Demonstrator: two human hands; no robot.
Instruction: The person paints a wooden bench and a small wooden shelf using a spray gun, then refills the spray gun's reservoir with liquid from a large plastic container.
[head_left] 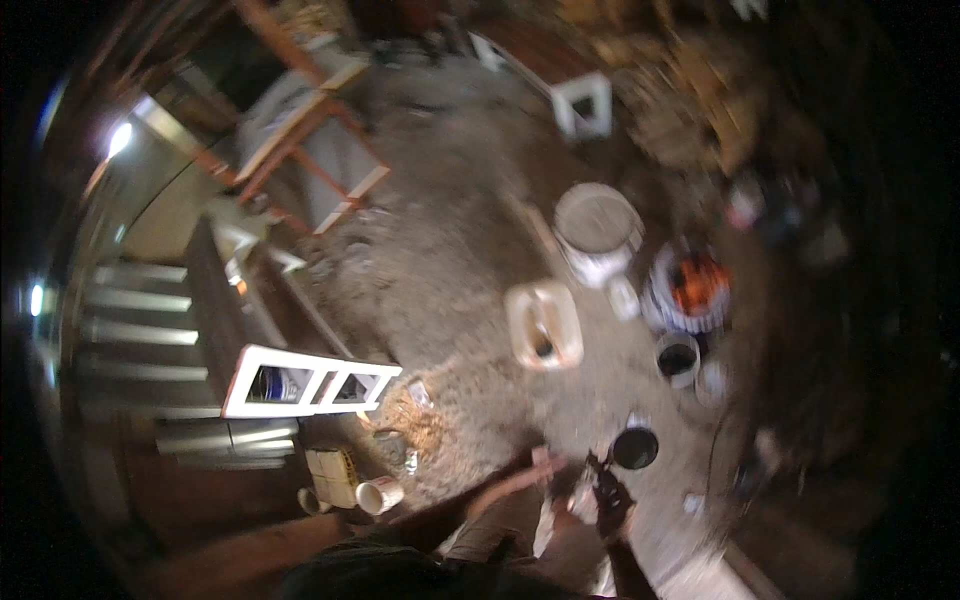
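My left hand (542, 468) reaches in from the lower left, above my lap. Its fingers are smeared by motion, and I cannot tell whether they hold the small pale patch beside them. My right hand (612, 502) looks very dark, as if gloved or stained. It is blurred too, so its fingers and anything in them do not show clearly. Just beyond it on the floor stands a round container with a black inside (635, 448). Farther off lies a cut-open whitish plastic container (544, 325) with brownish contents.
A lidded white bucket (598, 230) stands ahead, beside a bucket with orange contents (697, 287) and a smaller pail (678, 360). White-ended wooden frames (310, 382) lie at left, near a tipped white cup (380, 495). A wooden frame (310, 165) leans at far left.
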